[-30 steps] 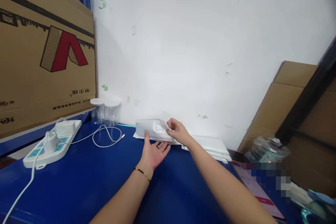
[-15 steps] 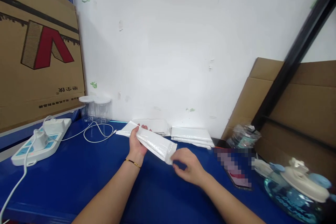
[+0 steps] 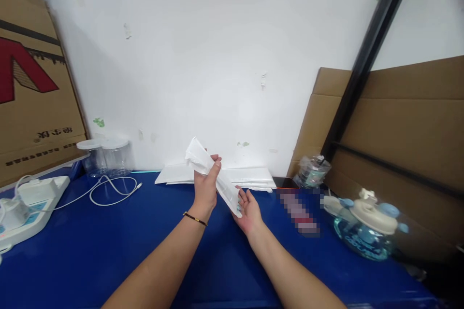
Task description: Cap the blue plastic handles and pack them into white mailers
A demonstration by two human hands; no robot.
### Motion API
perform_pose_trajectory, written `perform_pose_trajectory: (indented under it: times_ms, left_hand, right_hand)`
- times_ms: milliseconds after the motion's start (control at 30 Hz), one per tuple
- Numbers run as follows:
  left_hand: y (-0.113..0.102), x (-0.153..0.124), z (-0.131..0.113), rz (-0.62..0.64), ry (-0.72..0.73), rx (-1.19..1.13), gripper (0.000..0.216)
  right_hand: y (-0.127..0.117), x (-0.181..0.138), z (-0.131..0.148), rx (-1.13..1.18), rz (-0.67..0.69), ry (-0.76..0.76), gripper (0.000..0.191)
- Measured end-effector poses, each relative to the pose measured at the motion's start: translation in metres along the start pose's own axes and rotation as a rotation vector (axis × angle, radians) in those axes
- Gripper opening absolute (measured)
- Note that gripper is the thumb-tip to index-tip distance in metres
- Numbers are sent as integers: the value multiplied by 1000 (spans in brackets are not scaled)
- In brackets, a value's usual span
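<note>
White packet (image 3: 226, 189) tilted above the table (image 3: 145, 246)
The left hand (image 3: 206, 183) clamps its middle; the right hand (image 3: 249, 212) is open at its lower end. Probably light, soft, slick: best gripped mid-length.

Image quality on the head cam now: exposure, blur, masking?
Head view: bright, diffuse light on the white wall; head view: held white packet pale, little surface detail showing; head view: blocky pixelation over a pinkish patch on the blue tabletop; head view: cardboard at right looks soft.
</note>
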State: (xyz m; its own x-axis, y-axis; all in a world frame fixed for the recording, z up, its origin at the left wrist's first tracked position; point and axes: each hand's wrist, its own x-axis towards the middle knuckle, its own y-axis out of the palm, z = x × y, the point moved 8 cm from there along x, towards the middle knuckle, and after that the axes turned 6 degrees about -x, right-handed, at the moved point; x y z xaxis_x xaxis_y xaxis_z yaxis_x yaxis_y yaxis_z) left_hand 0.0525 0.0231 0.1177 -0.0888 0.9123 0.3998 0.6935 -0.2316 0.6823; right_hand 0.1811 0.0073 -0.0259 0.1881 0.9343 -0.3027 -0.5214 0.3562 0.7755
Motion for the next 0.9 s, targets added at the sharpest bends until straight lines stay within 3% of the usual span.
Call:
perform_pose_trajectory:
  times_ms: [267, 433, 700, 900]
  left_hand:
    - [29, -6, -9, 106, 57, 92, 47]
    - [37, -13, -17, 122, 84, 57, 31]
    - [6, 2, -38, -70, 112, -80, 33]
    - [-13, 24, -87, -30, 177, -73, 38]
  right_hand:
    - [-8, -2, -4, -91, -108, 18, 16]
    - [-6, -6, 7, -340, -129, -122, 22]
    - [-28, 9, 42, -597, -266, -328, 26]
    - [-43, 12, 72, -799, -385, -456, 26]
